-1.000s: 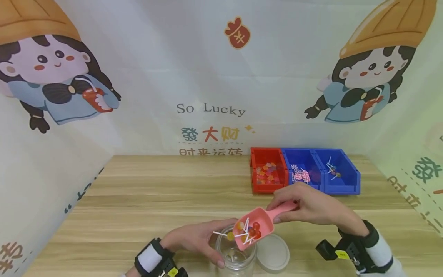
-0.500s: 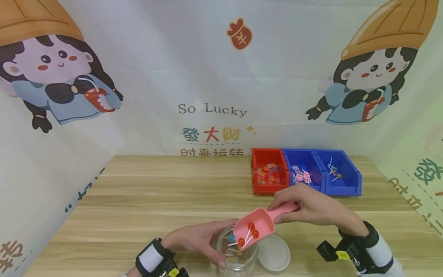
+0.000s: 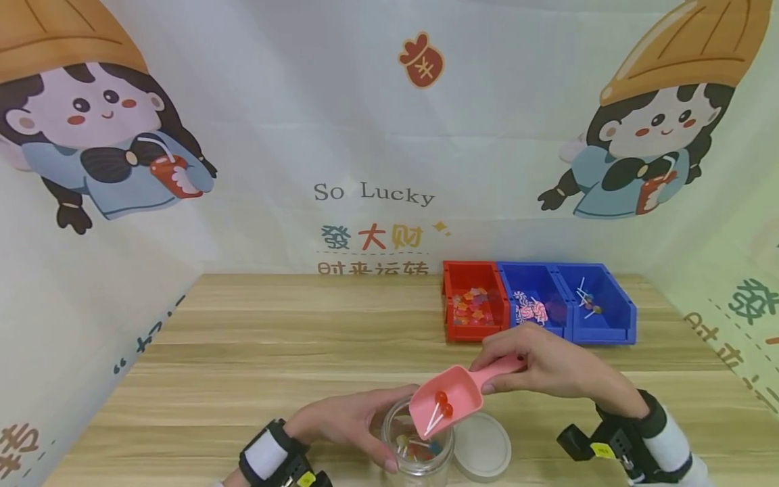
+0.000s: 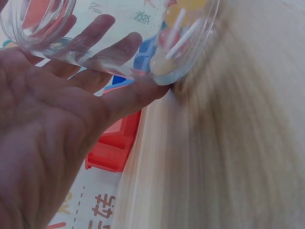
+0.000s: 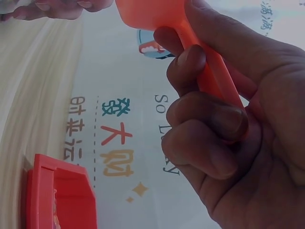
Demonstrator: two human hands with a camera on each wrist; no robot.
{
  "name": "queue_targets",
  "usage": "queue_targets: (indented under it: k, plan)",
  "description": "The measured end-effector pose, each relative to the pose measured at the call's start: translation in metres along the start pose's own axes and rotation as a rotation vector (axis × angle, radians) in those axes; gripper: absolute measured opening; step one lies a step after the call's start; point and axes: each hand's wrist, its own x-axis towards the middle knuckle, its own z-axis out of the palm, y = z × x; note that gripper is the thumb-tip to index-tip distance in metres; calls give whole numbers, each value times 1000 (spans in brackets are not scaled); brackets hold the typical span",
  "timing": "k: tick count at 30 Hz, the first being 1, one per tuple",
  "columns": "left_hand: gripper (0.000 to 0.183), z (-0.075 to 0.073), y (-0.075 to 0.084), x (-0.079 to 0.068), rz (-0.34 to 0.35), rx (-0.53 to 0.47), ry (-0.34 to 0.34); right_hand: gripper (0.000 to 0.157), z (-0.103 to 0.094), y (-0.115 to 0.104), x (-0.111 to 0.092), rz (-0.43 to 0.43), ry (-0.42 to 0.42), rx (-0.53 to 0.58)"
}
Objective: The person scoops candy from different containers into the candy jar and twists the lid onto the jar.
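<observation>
In the head view my left hand (image 3: 343, 419) holds a clear glass jar (image 3: 418, 468) at its side, with the thumb near and the fingers around the far side. Several lollipops (image 3: 420, 449) lie at the jar's bottom; the left wrist view shows white sticks and yellow and red heads through the glass (image 4: 188, 71). My right hand (image 3: 538, 362) grips the handle of a pink scoop (image 3: 462, 389), its fingers curled round it in the right wrist view. The scoop tilts down over the jar's mouth. Two red lollipops (image 3: 447, 410) remain on it, sticks toward the lip.
A white round lid (image 3: 483, 446) lies right beside the jar. Farther back stand a red bin (image 3: 477, 333) with star-shaped candies and two joined blue bins (image 3: 602, 334), holding pink-and-white swirl pieces and a few lollipops. A printed cloth (image 3: 268, 135) rises behind the wooden table (image 3: 274, 338).
Most lollipops have slid off the scoop into the jar, leaving two red ones. A yellow one that lay across the rim has dropped in. Both hands have stayed nearly still.
</observation>
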Motion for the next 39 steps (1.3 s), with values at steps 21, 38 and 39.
queue_targets:
  k: [21,38,39]
  plan:
    - [87,1,1,1,28,2,7,23,3,-23,-2,-19,49,-169]
    - [88,1,0,0,38,14,-7,21,4,-40,-5,-25,92,-341]
    - [88,0,0,0,39,12,-8,20,5,-41,-5,-26,97,-349]
